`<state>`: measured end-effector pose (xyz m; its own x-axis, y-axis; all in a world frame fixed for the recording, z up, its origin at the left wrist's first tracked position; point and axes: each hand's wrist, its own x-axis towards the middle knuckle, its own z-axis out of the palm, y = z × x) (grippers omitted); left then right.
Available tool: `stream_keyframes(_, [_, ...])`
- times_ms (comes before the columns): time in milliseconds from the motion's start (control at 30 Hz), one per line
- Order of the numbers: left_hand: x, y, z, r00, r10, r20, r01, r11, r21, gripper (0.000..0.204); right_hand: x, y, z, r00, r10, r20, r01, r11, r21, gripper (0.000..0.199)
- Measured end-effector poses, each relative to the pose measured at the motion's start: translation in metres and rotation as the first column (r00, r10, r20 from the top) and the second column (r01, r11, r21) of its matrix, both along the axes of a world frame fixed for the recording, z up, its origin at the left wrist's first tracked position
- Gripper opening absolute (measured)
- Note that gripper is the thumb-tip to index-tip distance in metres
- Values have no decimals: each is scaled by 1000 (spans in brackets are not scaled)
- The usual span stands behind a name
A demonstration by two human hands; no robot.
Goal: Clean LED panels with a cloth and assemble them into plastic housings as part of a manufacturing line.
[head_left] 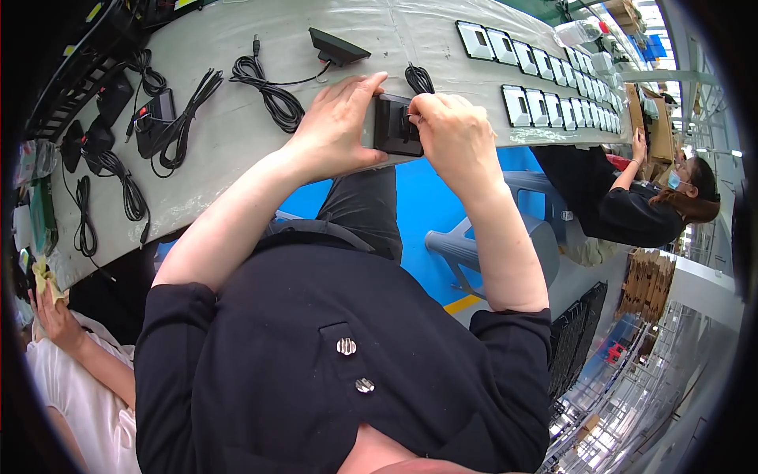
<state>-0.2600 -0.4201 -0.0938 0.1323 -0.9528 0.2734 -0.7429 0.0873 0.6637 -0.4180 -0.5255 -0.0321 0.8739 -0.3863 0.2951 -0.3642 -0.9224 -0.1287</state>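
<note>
A black rectangular device [390, 128] sits at the near edge of the table, in front of my body. My left hand [333, 125] grips it from the left, thumb at the near corner and fingers along the far side. With thumb and forefinger pinched, my right hand [458, 138] is closed on a small black part at the device's raised middle; the fingertips partly hide it. Just beyond the device lies a bundled black cable [419, 79]. Farther off, a black wedge-shaped device [338, 49] is joined to a coiled black cable [272, 93].
More black devices [156, 126] with coiled cables [118, 178] lie at the left, by a black crate [67, 87]. Rows of white-and-black square units [521, 59] fill the right side. A blue-grey stool [513, 237] stands below the table. Co-workers [647, 205] are at both sides.
</note>
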Motion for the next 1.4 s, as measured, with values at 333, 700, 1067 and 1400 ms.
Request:
stream_keyframes(333, [-2,-6,-1,996,-41,85,43,999,-22,75,-5,2,-13,998,-15,61,11,998,69,10])
stream_keyframes(700, [2,-12,12,989,-103,103,99,994,47,69,-34,-28,-21,998,0,-60,25,909,416,60])
stream_keyframes(1067, [-13,-7,17,973,-74,219,57,995,83,74,-41,-19,-23,998,-4,-58,29,904,426,78])
stream_keyframes(1400, [-12,-3,4,998,8,55,-9,1000,5,100,-35,-10,-22,995,-29,101,-32,830,556,64])
